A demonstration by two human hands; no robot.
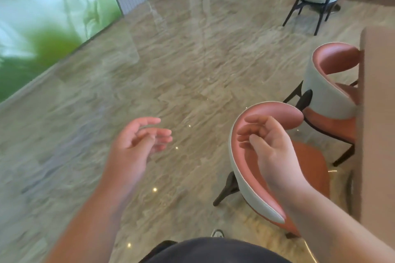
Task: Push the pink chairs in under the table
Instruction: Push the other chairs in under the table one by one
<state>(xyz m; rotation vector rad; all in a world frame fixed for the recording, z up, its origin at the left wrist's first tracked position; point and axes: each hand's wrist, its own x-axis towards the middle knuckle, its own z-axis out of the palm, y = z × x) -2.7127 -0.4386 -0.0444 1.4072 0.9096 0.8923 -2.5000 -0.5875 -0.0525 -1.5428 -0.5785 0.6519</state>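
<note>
1. Far left there's a glass wall (53,13) with blurry green behind it, then a wide stretch of glossy marble floor (171,66). No brands, labels or writing readable anywhere.
2. Left hand (136,141) hangs over bare floor, fingers loosely curled, holding nothing, well apart from any chair.
3. Right hand (269,141) is in front of the near pink chair (252,179), fingers loosely curled. Can't tell if it touches the backrest; doesn't look like a grip.
4. Far pink chair (327,83) sits just beyond, seat partly under the table (376,113) at the right edge. The near one sticks out more and is turned at an angle.
5. Risk, I'd guess: a one-handed shove on that slick floor swings the angled chair into its neighbour or a table leg.
</note>
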